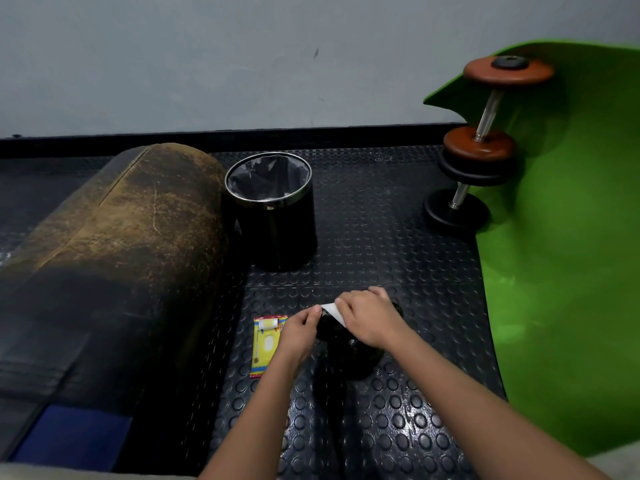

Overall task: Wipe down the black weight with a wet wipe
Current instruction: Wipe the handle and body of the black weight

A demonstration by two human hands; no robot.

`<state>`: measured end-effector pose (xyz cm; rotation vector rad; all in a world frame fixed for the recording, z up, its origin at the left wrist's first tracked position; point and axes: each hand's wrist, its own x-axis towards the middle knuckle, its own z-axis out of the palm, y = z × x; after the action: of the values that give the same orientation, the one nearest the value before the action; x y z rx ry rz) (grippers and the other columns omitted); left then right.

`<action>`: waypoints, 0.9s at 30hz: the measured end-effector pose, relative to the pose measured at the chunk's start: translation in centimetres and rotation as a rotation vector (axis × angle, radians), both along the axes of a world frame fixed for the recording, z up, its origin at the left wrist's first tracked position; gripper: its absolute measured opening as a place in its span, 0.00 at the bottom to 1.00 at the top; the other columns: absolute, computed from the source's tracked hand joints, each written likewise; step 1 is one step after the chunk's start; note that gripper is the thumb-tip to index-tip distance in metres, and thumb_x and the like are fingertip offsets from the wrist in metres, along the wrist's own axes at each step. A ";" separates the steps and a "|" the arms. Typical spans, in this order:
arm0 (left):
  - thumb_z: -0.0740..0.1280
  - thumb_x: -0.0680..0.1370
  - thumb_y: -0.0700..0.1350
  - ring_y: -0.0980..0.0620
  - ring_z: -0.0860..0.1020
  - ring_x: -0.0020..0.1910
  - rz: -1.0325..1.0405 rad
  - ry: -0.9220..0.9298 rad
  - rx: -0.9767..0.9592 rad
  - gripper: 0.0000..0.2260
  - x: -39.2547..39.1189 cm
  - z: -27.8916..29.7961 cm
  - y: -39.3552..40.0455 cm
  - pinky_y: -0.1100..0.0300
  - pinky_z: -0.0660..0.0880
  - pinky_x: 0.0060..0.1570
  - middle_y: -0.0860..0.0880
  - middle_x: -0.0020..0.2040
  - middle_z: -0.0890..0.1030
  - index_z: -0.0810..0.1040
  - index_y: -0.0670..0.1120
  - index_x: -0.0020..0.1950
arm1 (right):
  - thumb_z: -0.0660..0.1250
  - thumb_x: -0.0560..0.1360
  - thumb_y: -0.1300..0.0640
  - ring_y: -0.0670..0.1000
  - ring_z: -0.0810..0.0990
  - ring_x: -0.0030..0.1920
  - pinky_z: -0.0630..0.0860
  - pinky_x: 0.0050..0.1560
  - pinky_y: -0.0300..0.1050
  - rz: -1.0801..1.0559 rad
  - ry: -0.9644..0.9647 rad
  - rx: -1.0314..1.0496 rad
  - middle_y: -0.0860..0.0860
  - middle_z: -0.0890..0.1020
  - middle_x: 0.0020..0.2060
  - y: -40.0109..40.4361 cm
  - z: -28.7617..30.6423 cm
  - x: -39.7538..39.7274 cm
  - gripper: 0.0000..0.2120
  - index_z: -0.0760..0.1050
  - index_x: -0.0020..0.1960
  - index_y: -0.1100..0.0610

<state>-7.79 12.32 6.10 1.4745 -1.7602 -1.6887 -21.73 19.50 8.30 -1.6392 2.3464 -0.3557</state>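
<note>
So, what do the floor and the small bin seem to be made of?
Floor: probably black rubber matting, since raised round studs cover it and shine dully. Bin: apparently glossy black metal or plastic, I cannot tell which, with a bright chrome-like rim and a thin dark plastic liner bag inside.

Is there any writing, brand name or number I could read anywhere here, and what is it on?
No text reads clearly.
Yellow wipe packet: it carries printing and a white oval patch, too small and blurred to read.
Black weight, bin, dumbbells: no markings visible.
</note>
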 end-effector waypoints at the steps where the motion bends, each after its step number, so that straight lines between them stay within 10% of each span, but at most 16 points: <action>1: 0.59 0.81 0.51 0.56 0.77 0.50 -0.001 -0.001 0.006 0.17 0.0 0.1 0.0 0.70 0.70 0.43 0.49 0.54 0.82 0.78 0.43 0.63 | 0.47 0.83 0.47 0.48 0.78 0.46 0.57 0.72 0.50 -0.026 -0.019 -0.002 0.46 0.81 0.41 0.3 0.0 -0.6 0.18 0.70 0.41 0.49; 6: 0.59 0.81 0.53 0.53 0.75 0.60 0.001 0.010 0.024 0.19 0.1 0.5 0.2 0.63 0.67 0.55 0.49 0.62 0.78 0.74 0.45 0.68 | 0.45 0.84 0.50 0.41 0.70 0.33 0.59 0.71 0.51 -0.228 -0.065 0.030 0.46 0.73 0.30 1.5 0.0 -2.9 0.23 0.65 0.32 0.49; 15: 0.59 0.81 0.54 0.53 0.78 0.56 -0.020 0.008 0.004 0.18 0.2 0.0 0.2 0.62 0.71 0.54 0.49 0.57 0.81 0.77 0.46 0.64 | 0.49 0.84 0.48 0.45 0.75 0.50 0.58 0.69 0.45 -0.093 0.008 -0.178 0.43 0.80 0.47 1.6 -1.2 0.5 0.18 0.78 0.54 0.48; 23: 0.58 0.81 0.54 0.51 0.72 0.65 -0.024 -0.001 -0.015 0.20 0.4 0.5 0.5 0.62 0.66 0.58 0.51 0.65 0.75 0.72 0.46 0.69 | 0.51 0.84 0.53 0.50 0.75 0.41 0.71 0.50 0.50 -0.390 -0.188 -0.222 0.47 0.76 0.36 3.8 -1.6 -2.1 0.18 0.68 0.37 0.52; 27: 0.58 0.81 0.54 0.54 0.74 0.57 -0.012 -0.010 -0.029 0.19 0.1 0.2 0.4 0.62 0.68 0.55 0.49 0.62 0.78 0.74 0.47 0.67 | 0.51 0.84 0.52 0.48 0.75 0.51 0.69 0.62 0.47 -0.235 -0.030 -0.279 0.44 0.79 0.48 3.2 -1.7 0.5 0.16 0.77 0.52 0.51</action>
<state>-7.67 12.67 6.28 1.4658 -1.7952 -1.6574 -21.20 22.69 6.60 -1.4521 2.5657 -0.7801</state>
